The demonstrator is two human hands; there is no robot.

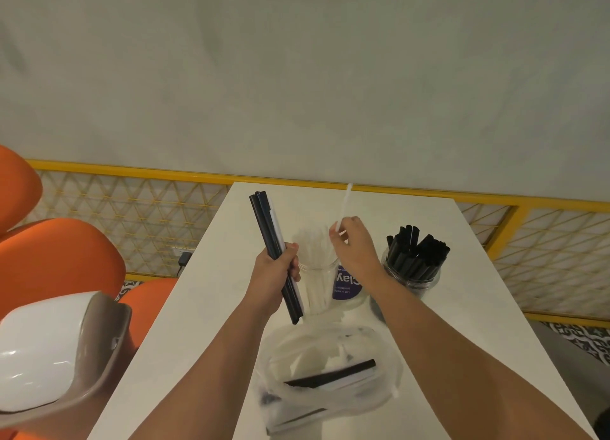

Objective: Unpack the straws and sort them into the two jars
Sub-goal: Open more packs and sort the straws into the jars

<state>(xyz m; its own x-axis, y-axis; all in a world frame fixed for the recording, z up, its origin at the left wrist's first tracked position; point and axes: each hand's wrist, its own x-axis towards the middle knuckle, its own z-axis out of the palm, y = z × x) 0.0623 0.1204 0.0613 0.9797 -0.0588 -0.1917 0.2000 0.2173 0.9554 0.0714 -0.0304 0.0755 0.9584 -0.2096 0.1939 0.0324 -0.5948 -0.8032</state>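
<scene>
White straw (344,208) is being pinched upright by right hand (353,245) just above the labelled jar (346,284), seemingly lined up for dropping. Left hand (275,273), left of that jar, is gripping mixed spare straws (264,221), presumably awaiting sorting.

One piece of writing can be read: a dark purple label (346,283) on the clear jar (317,302) that holds the white straws (313,245), at the middle of the table. It carries the word "Clay" in large white letters, which appear mirrored, back to front. Beneath the word run a few lines of smaller white print, too small and blurred to make out. The upper right part of the label is hidden behind a wrist, so any further wording there cannot be told.
</scene>
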